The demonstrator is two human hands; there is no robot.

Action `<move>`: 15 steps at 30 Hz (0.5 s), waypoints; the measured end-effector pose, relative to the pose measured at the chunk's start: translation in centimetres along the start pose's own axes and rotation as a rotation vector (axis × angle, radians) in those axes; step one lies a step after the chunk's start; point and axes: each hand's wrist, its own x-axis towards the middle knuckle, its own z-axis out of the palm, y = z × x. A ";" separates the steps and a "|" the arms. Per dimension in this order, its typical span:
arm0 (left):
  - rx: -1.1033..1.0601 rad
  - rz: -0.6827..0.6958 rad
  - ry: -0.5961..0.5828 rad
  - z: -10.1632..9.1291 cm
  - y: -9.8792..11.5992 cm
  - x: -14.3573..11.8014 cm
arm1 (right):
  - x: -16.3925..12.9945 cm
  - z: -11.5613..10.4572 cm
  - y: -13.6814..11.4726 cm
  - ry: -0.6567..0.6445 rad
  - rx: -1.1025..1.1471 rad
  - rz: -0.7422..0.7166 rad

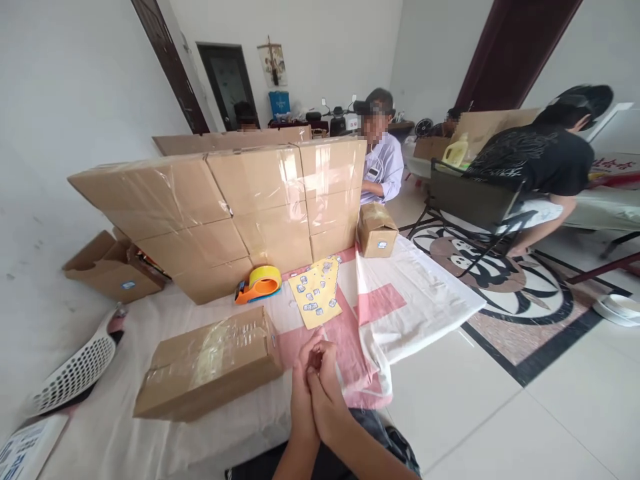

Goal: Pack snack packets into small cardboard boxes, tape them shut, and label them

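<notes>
Resting together at the near edge of a cloth-covered table [125,427], the left hand [301,393] and right hand [327,390] press palm to palm, fingers meeting, grasping nothing. Nearest them, just to the left, lies a taped cardboard box [210,363] on its side. Beyond the hands sits a yellow sticker sheet [316,293] dotted with small blue-and-white labels, their print too small to read. An orange tape dispenser [257,285] with a yellow roll rests beside the sheet. Behind stands a wall of stacked cartons [225,213], sealed with clear tape. A smaller box [377,230] at the table's far right carries a small blue label, unreadable. The room has white walls, pale floor tiles with a dark patterned inlay, and other people sitting farther back.
</notes>
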 end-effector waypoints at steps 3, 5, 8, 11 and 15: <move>-0.143 -0.049 0.032 0.9 -1.2 -1.2 | 1.3 -0.8 -0.8 -0.010 0.028 0.045; -0.246 -0.095 0.041 1.1 -1.8 -2.0 | 1.6 -1.2 -0.7 -0.011 0.007 0.052; -0.312 -0.130 0.109 1.0 -1.8 -2.2 | 1.8 -1.7 0.0 -0.102 -0.098 -0.089; -0.341 -0.145 0.312 0.5 -0.5 -1.5 | 1.7 -2.2 0.6 -0.265 -0.269 -0.366; -0.410 -0.131 0.396 -0.9 1.6 -0.7 | 1.1 -2.2 1.4 -0.378 -0.377 -0.505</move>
